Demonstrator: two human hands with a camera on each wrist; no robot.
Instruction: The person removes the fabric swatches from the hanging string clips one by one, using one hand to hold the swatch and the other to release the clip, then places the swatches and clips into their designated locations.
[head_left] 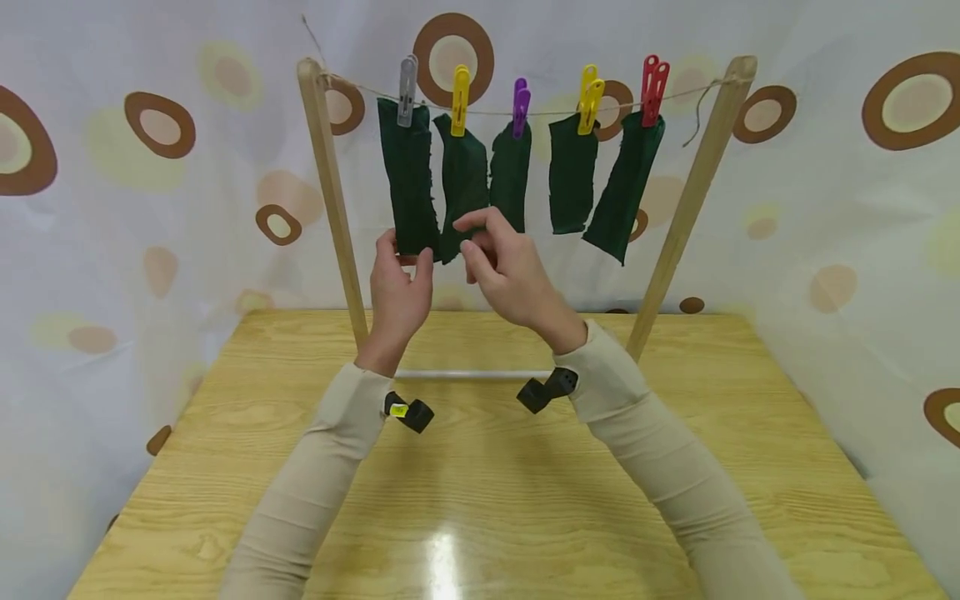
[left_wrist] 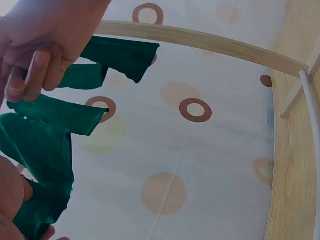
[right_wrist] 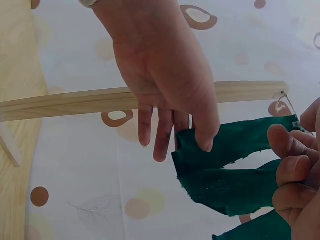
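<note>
Several dark green cloth strips hang by clothespins from a thin string. At the leftmost strip (head_left: 408,179), under a grey clothespin (head_left: 407,92), my left hand (head_left: 401,292) pinches the lower end, thumb in front and fingers behind. The right wrist view shows that thumb across the cloth (right_wrist: 225,145). My right hand (head_left: 513,271) hovers before the second strip (head_left: 465,167), below a yellow clothespin (head_left: 460,100). Its fingers are loosely bent with nothing visible between them. In the left wrist view, the right hand (left_wrist: 55,35) overlaps the farther strips.
Two wooden posts (head_left: 330,167) carry the string (head_left: 555,112), and a white rod (head_left: 472,374) joins them low down. Purple (head_left: 521,108), yellow (head_left: 590,100) and red (head_left: 654,92) clothespins hold the other strips. The frame stands on a wooden table (head_left: 480,467) before a patterned curtain (head_left: 840,217).
</note>
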